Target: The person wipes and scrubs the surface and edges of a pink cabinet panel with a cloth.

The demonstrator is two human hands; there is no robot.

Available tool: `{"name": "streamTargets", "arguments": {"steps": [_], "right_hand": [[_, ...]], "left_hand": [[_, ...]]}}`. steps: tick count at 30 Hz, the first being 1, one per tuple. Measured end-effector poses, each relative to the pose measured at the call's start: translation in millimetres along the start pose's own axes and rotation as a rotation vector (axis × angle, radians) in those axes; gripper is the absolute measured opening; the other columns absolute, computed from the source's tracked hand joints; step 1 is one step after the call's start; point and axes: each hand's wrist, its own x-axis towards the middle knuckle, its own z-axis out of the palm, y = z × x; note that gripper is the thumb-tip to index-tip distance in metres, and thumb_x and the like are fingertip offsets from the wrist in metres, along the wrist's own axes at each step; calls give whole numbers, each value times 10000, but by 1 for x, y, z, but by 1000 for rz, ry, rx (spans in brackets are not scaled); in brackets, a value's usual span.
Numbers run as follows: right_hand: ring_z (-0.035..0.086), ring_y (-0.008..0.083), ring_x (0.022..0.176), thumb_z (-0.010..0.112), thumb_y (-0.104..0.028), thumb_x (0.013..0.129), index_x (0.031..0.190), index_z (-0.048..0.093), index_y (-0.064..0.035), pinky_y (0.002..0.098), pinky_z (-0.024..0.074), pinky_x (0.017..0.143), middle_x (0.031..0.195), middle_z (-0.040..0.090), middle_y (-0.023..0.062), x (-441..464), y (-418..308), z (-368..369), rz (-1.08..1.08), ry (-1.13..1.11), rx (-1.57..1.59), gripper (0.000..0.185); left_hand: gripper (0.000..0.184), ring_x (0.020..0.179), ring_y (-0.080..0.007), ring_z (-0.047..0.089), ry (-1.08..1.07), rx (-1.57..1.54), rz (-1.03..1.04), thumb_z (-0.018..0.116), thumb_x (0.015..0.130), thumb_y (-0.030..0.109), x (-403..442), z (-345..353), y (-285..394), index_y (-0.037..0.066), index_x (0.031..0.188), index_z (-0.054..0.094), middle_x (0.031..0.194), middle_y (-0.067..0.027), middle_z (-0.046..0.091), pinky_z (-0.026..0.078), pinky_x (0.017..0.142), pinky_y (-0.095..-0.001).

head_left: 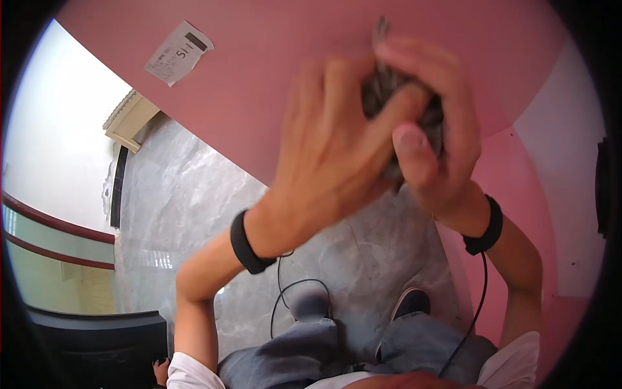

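A dark grey-brown, mottled bundle (387, 84) is held between my two hands, raised in front of the pink surface. What it is I cannot make out, since fingers cover much of it and motion blurs it. My left hand (330, 136) presses against its left side, thumb laid across it. Around the right side curls my right hand (447, 123), thumb bent in near the left thumb. A thin end of the bundle pokes out above the right fingertips. Each wrist wears a black band.
The large pink surface (253, 84) bears a white paper label (180, 53) printed "SH". Below is a grey marbled floor (188, 188) with a black cable (278, 305) near my feet. A black object (97, 350) stands at lower left, a person's hand (161, 371) beside it.
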Motion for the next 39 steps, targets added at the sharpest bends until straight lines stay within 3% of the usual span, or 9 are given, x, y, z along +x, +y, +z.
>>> {"name": "streamTargets", "arguments": {"steps": [3,5,6,9,11,14,16,29,39], "right_hand": [[600,313,1222,516,-332,1040,1299,585,72,415,470,1044,1309,626,212,26,11,21,-60,63,-18,485],[659,246,1035,553,-232,984,1188,632,98,378,523,922,1181,671,220,29,28,52,-188,487,21,396],[659,246,1035,553,-232,984,1188,632,98,378,523,922,1181,671,220,23,33,46,-180,486,22,396],[683,346,1085,657,-264,1007,1248,654,32,385,555,921,1188,699,196,-2,53,24,-222,192,1,382],[622,356,1228,458,-395,1091,1311,582,71,447,494,1048,1322,640,234,-13,57,22,-197,28,-21,530],[628,376,1235,422,-466,1100,1318,581,71,471,506,1050,1306,658,240,-25,64,22,-225,-15,-33,600],[660,370,1170,461,-416,1091,1274,616,61,459,537,1006,1258,680,220,-34,67,29,-231,23,-5,534],[686,315,1057,428,-333,1106,1225,673,0,423,588,906,1206,707,159,-104,79,40,-165,-73,3,430],[683,292,1048,448,-324,1094,1238,681,-41,401,583,888,1224,696,124,-143,84,46,-116,-116,3,394]], "left_hand": [[436,982,-345,543,146,65,34,799,673,158,30,-1,-19,233,1084,676,1157,-123,524,485,742,-433],[505,1010,-363,531,185,183,144,840,665,208,27,14,-48,183,1137,659,1151,-154,518,477,783,-450],[596,1038,-382,519,223,303,257,881,657,259,20,25,-59,133,1189,643,1145,-184,511,469,824,-468],[370,971,-348,553,244,323,158,802,713,214,7,40,-37,188,1058,671,1139,-146,538,482,745,-432],[265,950,-323,573,247,251,55,742,745,176,-1,43,-26,241,996,691,1138,-117,566,490,704,-407],[312,987,-350,548,204,278,107,811,739,217,-16,53,-25,138,1006,670,1161,-165,511,480,777,-437],[172,984,-327,593,259,313,34,707,794,199,-25,64,-20,250,957,689,1189,-125,589,489,703,-395],[153,993,-328,579,-38,240,-28,670,893,234,-95,89,-13,240,1044,652,1171,-140,555,499,712,-430],[103,1004,-305,566,-10,204,-9,647,936,312,-129,108,-15,299,1037,655,1164,-115,562,501,755,-425]]}}
